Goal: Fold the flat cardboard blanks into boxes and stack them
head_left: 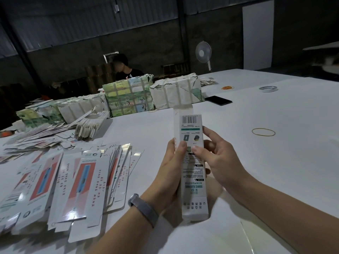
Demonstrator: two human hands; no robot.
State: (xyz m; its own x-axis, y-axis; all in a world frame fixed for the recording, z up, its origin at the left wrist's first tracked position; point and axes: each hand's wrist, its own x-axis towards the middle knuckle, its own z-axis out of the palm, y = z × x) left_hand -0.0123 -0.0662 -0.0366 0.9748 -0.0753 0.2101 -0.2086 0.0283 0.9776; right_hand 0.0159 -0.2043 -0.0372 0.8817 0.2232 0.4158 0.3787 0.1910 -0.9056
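Both hands (194, 162) grip upright box (192, 162) w/ thumbs

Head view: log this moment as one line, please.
hands: left and right both grip box | box: upright, far flap open | flat blanks: piled at left on table

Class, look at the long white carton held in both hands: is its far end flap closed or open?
Open. The carton is formed into a tube, but its far flap stands straight out, not tucked in. Left hand and right hand grip its middle.
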